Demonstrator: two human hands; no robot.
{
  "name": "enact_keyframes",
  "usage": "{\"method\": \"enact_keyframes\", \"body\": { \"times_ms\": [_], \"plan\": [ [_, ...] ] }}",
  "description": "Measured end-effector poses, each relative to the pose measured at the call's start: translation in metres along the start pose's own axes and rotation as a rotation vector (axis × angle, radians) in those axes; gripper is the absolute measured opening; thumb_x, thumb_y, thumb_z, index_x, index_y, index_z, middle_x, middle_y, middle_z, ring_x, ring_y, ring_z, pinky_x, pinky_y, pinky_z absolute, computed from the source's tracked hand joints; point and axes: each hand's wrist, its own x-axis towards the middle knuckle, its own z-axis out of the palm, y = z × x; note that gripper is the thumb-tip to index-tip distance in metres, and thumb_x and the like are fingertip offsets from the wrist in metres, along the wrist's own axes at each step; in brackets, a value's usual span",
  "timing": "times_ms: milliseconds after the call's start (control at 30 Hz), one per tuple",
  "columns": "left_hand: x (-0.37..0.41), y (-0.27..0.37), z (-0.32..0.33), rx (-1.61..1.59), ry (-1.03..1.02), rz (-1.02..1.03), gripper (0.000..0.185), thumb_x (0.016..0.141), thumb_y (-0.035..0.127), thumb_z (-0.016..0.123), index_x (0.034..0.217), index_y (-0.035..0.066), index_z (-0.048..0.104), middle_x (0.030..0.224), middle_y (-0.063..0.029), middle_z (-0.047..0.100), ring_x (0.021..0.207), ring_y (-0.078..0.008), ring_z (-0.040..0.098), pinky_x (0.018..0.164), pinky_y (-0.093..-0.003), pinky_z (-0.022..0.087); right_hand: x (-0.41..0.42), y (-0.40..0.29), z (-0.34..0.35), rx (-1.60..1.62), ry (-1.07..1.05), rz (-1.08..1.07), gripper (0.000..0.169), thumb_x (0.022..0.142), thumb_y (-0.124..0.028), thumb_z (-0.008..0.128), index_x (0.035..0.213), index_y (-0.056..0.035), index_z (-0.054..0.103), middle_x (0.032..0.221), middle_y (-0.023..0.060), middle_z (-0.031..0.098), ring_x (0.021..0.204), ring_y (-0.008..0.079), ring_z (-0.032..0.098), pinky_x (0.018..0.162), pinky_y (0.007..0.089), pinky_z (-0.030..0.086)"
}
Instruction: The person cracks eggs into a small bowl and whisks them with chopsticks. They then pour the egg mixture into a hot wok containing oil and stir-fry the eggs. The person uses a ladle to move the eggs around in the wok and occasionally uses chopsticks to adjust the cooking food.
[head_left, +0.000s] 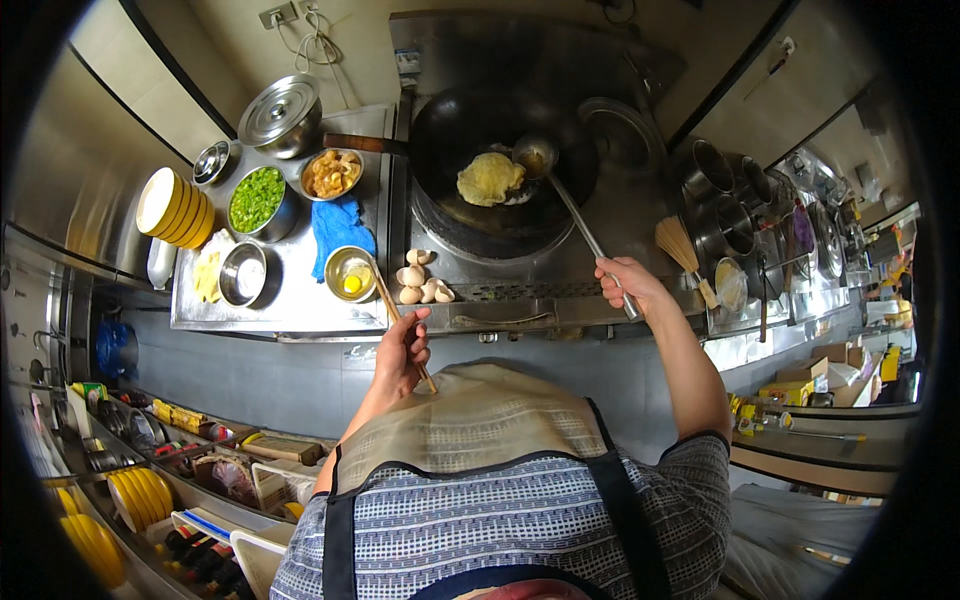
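My right hand (634, 283) grips the handle of a metal ladle (574, 206), whose bowl rests in a dark wok (442, 124) beside a yellowish fried egg (490, 180). In my left hand (402, 351) is a pair of wooden chopsticks (386, 296); their far ends reach the rim of a small steel bowl (349, 255) with a raw egg yolk (352, 283) in it. Several cracked eggshells (411, 276) lie to the right of that bowl. A blue cloth (337, 227) lies just behind the bowl.
On the left counter are chopped green peppers (257, 199) in a bowl, a bowl of cut meat-like pieces (331, 174), a bare steel bowl (243, 274), stacked yellow dishes (176, 210) and a lidded pot (281, 116). A bamboo wok brush (679, 244) and steel pots (726, 225) stand right of the stove.
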Motion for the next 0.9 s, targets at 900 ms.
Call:
{"method": "enact_keyframes", "body": {
  "times_ms": [900],
  "plan": [
    [-0.009,-0.005,-0.004,-0.017,0.029,0.036,0.026,0.091,0.023,0.048,0.106,0.003,0.055,0.068,0.0033,0.046,0.051,-0.0046,0.032,0.042,-0.0187,0.024,-0.003,-0.018,-0.039,0.202,-0.384,0.251,0.026,0.095,-0.029,0.048,0.084,-0.0065,0.05,0.054,-0.0071,0.035,0.04,0.0008,0.031,0.033,0.0172,0.024]
  ]
}}
